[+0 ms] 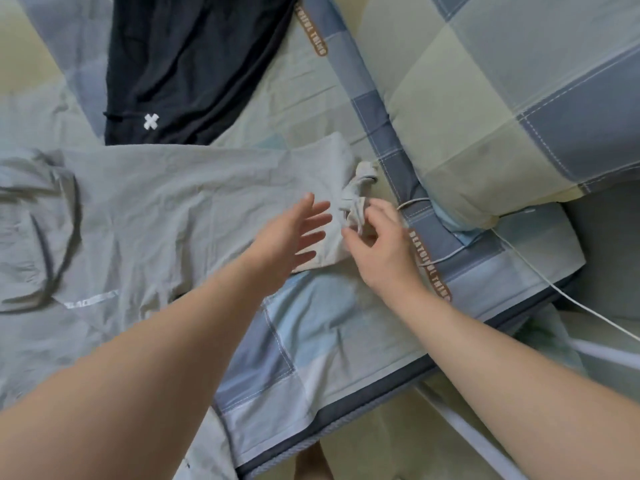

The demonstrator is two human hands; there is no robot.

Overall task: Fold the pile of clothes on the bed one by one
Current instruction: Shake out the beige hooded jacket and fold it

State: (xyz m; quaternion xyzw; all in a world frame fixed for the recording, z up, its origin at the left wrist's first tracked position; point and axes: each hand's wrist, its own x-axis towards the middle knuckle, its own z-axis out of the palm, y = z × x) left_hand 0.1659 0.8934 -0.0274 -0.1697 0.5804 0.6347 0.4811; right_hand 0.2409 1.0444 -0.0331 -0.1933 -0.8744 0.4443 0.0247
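A: Where was the grey top (166, 202)?

B: Spread out on the bed (329, 323), from 9 o'clock to the centre. The hood-like end w/ dark trim was at 9 and one sleeve reached toward 3. It was creased and not folded yet.

A: L hand?

B: The left hand (294, 233) was at the centre, wide open w/ fingers spread and straight, over the sleeve. It held nothing. Couldn't tell if it touched the cloth.

A: R hand?

B: The right hand (377, 244) was just beside it on the 3 o'clock side. Fingers and thumb were curled round the bunched cuff (356, 199) at the sleeve's tip, approx. a pinch. Some blur there, so the exact grip was unclear.

A: Other clothes?

B: A black garment (194, 64) w/ a small white X lay at 11 to 12 o'clock, its lower edge touching the grey top's upper edge.

A: Anything else?

B: The sheet was checked in blue, grey and pale green, w/ a printed brown strip. A pillow (519, 98) in the same check sat at 1 to 2 o'clock, near the cuff. A thin white cable (554, 289) ran from under the pillow's corner out toward 4 o'clock, off the bed's edge.
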